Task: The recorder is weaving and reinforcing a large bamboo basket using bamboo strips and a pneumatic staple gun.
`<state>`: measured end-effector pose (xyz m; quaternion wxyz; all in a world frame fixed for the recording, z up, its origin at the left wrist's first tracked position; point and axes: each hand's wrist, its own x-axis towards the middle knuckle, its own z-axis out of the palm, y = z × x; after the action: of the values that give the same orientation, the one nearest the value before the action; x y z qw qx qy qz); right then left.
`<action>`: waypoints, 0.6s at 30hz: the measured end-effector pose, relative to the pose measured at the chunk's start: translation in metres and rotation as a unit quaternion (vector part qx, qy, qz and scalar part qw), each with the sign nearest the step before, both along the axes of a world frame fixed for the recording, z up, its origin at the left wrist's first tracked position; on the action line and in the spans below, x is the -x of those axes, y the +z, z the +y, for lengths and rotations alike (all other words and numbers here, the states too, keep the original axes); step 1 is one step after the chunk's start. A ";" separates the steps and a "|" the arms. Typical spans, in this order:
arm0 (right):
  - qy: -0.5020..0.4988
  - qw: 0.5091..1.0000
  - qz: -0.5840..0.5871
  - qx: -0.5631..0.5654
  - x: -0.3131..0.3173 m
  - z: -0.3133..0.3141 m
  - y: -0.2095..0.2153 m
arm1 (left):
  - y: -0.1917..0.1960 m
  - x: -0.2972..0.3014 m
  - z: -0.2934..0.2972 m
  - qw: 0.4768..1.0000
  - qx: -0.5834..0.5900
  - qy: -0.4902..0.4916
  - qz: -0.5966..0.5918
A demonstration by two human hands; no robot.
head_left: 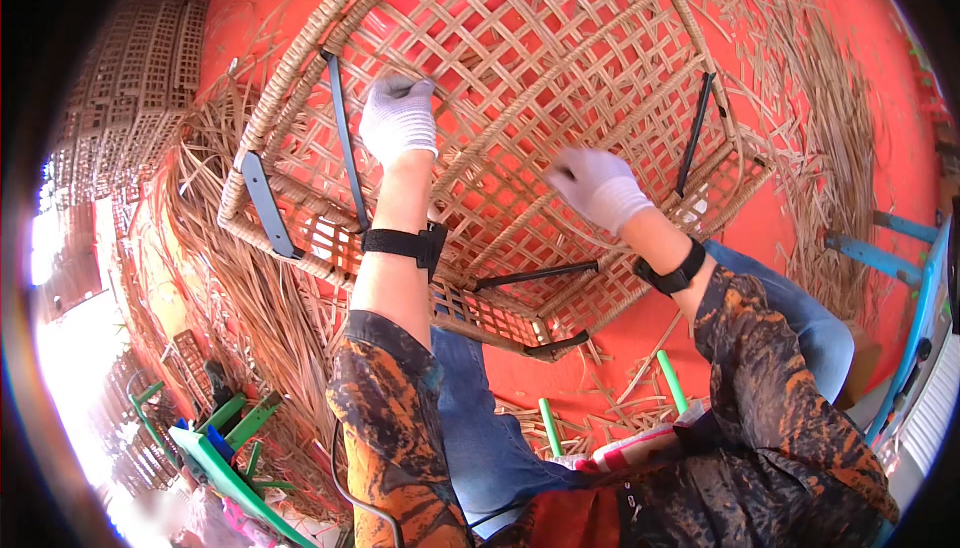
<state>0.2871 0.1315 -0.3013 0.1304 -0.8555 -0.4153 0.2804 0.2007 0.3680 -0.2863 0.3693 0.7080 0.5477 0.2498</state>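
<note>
The woven chair frame (pixel 500 98) lies tipped over on the red floor (pixel 850 98), right in front of the person's knees, its open lattice of tan cane strips facing up and its dark metal legs (pixel 345 138) sticking out along the edges. The left hand (pixel 398 118), in a white knit glove, rests on the lattice close to the frame's left rim, beside one metal leg, fingers curled down into the weave as if pinching a strip; whether it truly grips one I cannot tell. The right hand (pixel 597 186), also gloved, sits lower on the lattice toward the frame's near right corner, blurred, fingers bunched together rather than spread. Loose cane strips (pixel 240 278) lie heaped on the floor left of the frame and scattered to its right. By the look of it, the weaving of the lattice is the step in hand, with much of the panel already crossed. A next pass would seem to call for threading a strip over and under neighbours while the other hand steadies the frame and keeps the tension even.
</note>
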 end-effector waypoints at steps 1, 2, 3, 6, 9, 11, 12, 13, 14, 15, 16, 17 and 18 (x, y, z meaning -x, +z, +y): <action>-0.025 0.994 -0.047 -0.096 0.003 0.013 0.002 | -0.001 -0.002 -0.001 0.999 -0.001 -0.011 0.044; -0.034 0.983 -0.045 -0.172 0.009 0.033 0.003 | -0.004 0.001 0.000 0.999 0.002 -0.011 0.048; -0.043 0.967 -0.049 -0.245 0.011 0.051 0.004 | -0.009 0.000 0.000 0.999 0.021 0.005 0.025; -0.033 0.966 -0.074 -0.246 0.025 0.101 0.005 | -0.012 0.005 0.007 0.999 0.033 0.023 0.021; -0.024 0.982 -0.086 -0.167 0.028 0.125 0.001 | -0.010 0.000 0.005 0.994 0.097 0.048 0.020; -0.016 0.985 -0.085 -0.149 0.037 0.135 -0.002 | -0.011 0.008 0.011 0.994 0.078 0.050 0.052; -0.013 0.985 -0.085 -0.147 0.037 0.134 -0.002 | -0.011 0.007 0.012 0.994 0.061 0.046 0.074; -0.032 0.980 -0.092 -0.173 0.037 0.133 -0.002 | -0.011 0.007 0.012 0.997 0.061 0.036 0.022; -0.051 0.974 -0.099 -0.199 0.037 0.132 -0.002 | -0.011 0.008 0.013 0.997 0.062 0.038 0.021; -0.050 0.974 -0.099 -0.196 0.036 0.128 -0.005 | -0.009 0.008 0.012 0.995 0.087 0.045 0.001; -0.052 0.976 -0.087 -0.192 0.035 0.125 -0.007 | -0.008 0.008 0.010 0.992 0.111 0.052 -0.020; -0.054 0.978 -0.075 -0.188 0.034 0.122 -0.009 | -0.007 0.008 0.009 0.988 0.138 0.055 -0.046; -0.055 0.979 -0.062 -0.186 0.035 0.121 -0.011 | -0.003 0.009 0.008 0.988 0.139 0.056 -0.045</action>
<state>0.2520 0.2524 -0.3126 0.2761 -0.8537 -0.4197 0.1370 0.1917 0.3760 -0.2896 0.4736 0.6059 0.5987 0.2237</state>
